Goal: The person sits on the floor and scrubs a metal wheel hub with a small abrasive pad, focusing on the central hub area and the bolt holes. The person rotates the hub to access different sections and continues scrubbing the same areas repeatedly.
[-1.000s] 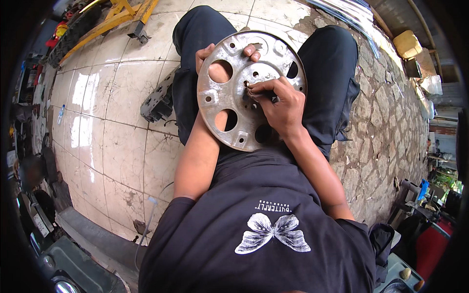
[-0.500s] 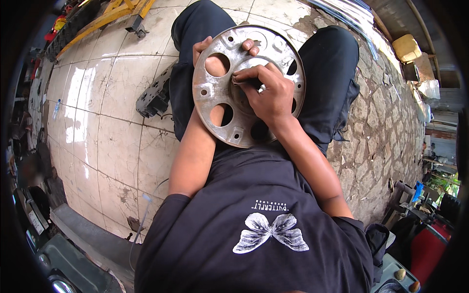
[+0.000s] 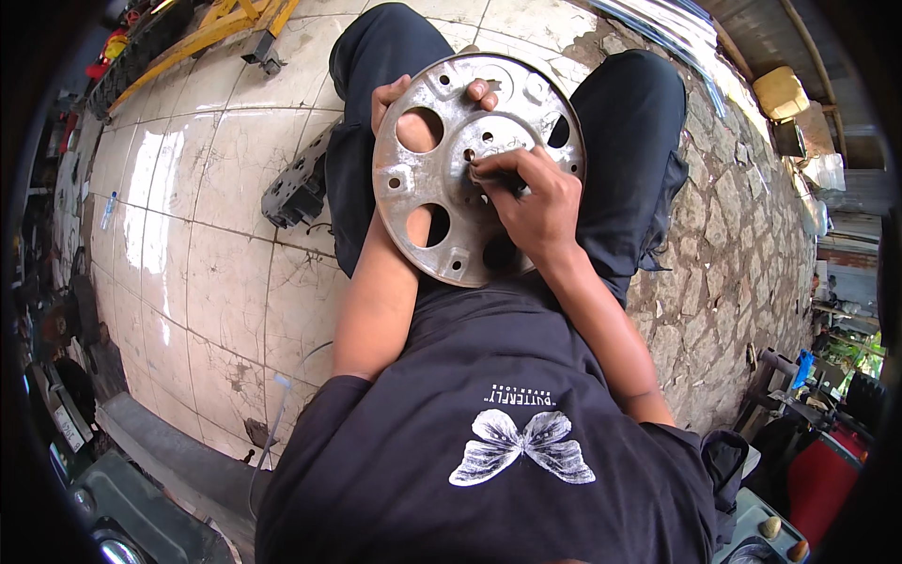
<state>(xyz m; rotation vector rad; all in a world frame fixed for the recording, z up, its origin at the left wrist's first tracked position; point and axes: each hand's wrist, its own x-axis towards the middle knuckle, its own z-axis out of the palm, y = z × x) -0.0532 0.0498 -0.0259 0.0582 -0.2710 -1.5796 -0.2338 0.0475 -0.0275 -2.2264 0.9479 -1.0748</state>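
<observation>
A round grey metal drive plate (image 3: 395,211), with large round holes and smaller bolt holes, rests tilted over my lap between my knees. My left hand (image 3: 389,100) grips it from behind at its upper left; part of the hand wraps the rim and fingertips poke through an upper opening. The palm shows only through the holes. My right hand (image 3: 540,193) is over the plate's hub, thumb and fingers pinched together against the surface beside the small bolt holes. Whatever sits in that pinch, if anything, is too small and hidden to name.
A dark, blocky metal part (image 3: 296,193) lies on the tiled floor (image 3: 225,244) left of my leg. A yellow metal frame (image 3: 202,42) stands at the far left. Rough stone paving (image 3: 723,273) runs along the right, with a yellow jerrycan (image 3: 780,92) beyond.
My right hand has slid slightly right and down across the hub, uncovering small bolt holes. The left hand keeps its grip, and the plate has barely shifted.
</observation>
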